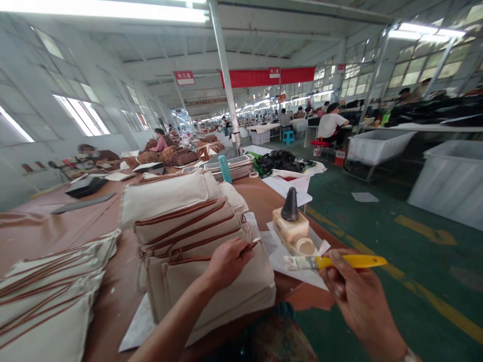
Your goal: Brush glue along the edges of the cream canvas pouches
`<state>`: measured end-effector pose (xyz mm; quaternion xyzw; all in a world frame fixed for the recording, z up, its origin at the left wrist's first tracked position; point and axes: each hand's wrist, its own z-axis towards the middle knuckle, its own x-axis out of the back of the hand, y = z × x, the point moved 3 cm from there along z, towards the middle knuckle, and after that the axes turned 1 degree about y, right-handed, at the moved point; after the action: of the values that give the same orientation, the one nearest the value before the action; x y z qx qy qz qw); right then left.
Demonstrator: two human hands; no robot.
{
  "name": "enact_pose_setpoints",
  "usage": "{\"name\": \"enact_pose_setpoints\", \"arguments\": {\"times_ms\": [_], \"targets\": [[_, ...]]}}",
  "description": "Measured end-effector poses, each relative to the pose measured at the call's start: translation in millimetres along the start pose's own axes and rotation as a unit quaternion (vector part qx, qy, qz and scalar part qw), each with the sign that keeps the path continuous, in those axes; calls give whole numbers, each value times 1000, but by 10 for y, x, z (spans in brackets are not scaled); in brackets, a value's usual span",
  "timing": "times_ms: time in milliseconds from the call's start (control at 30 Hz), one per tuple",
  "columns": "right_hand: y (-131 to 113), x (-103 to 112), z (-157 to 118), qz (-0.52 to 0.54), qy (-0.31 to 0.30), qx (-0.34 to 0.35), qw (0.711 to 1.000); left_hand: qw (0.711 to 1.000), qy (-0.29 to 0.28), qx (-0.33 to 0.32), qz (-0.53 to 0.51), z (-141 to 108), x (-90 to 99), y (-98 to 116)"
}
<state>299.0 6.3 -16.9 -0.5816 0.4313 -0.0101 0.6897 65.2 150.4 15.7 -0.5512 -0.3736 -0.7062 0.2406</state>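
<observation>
My right hand is closed round a paintbrush with a yellow handle; its pale, caked bristles point left. Just behind the bristles stands a stained glue bottle with a black cone-shaped top, on white paper. My left hand is closed at the upper edge of the front piece in a stack of cream fabric pieces with brown trim. A bit of brown trim shows at its fingertips, and I cannot tell exactly what they pinch.
At the left, more cream pieces with brown strips lie fanned on the brown-covered table. Behind the stack stands a teal object. White bins stand on the green floor to the right. Other people sit working farther back.
</observation>
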Motion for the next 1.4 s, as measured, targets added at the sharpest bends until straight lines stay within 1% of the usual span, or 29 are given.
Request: {"name": "enact_pose_setpoints", "arguments": {"times_ms": [67, 167, 300, 400, 467, 500, 600, 667, 767, 833, 900, 967, 1033, 1100, 1167, 1233, 1300, 1367, 1400], "targets": [[16, -107, 22, -13, -25, 13, 1000, 997, 0, -21, -69, -79, 15, 9], [61, -269, -5, -59, -75, 67, 993, 985, -5, -24, -173, -158, 29, 14], [184, -476, -48, -163, -136, 130, 969, 967, -26, -9, -252, -213, 29, 48], [220, -560, 12, -241, -138, 190, 942, 962, -48, -9, -267, -250, 35, 79], [186, -558, 72, -274, -120, 229, 926, 962, -52, -5, -268, -275, 42, 78], [159, -543, 95, -280, -109, 239, 923, 962, -49, -2, -270, -285, 44, 72], [83, -488, 96, -250, -82, 238, 935, 959, -45, 1, -280, -312, 30, 60], [64, -498, 52, -241, -92, 232, 938, 960, -41, -11, -278, -330, 11, 76], [71, -575, 7, -278, -124, 250, 919, 965, -36, -40, -258, -371, -18, 125], [62, -599, 29, -291, -127, 262, 911, 970, -28, -50, -235, -408, -36, 142], [15, -564, 72, -290, -100, 273, 912, 977, -1, -56, -206, -450, -48, 136], [-55, -484, 104, -274, -69, 274, 919, 981, 49, -73, -171, -501, -58, 127], [-122, -395, 111, -232, -56, 251, 938, 978, 113, -117, -133, -572, -72, 148], [-172, -339, 87, -182, -68, 217, 957, 965, 175, -176, -90, -664, -102, 203], [-206, -329, 32, -159, -79, 197, 964, 948, 215, -233, -39, -766, -150, 272], [-214, -356, -49, -163, -91, 186, 965, 932, 233, -276, 5, -858, -201, 327], [-192, -391, -148, -187, -117, 171, 960, 922, 238, -305, 33, -928, -237, 351], [-155, -394, -250, -225, -163, 141, 950, 918, 240, -313, 50, -968, -249, 350], [-145, -377, -295, -251, -189, 127, 941, 919, 236, -311, 58, -978, -249, 346]]}}
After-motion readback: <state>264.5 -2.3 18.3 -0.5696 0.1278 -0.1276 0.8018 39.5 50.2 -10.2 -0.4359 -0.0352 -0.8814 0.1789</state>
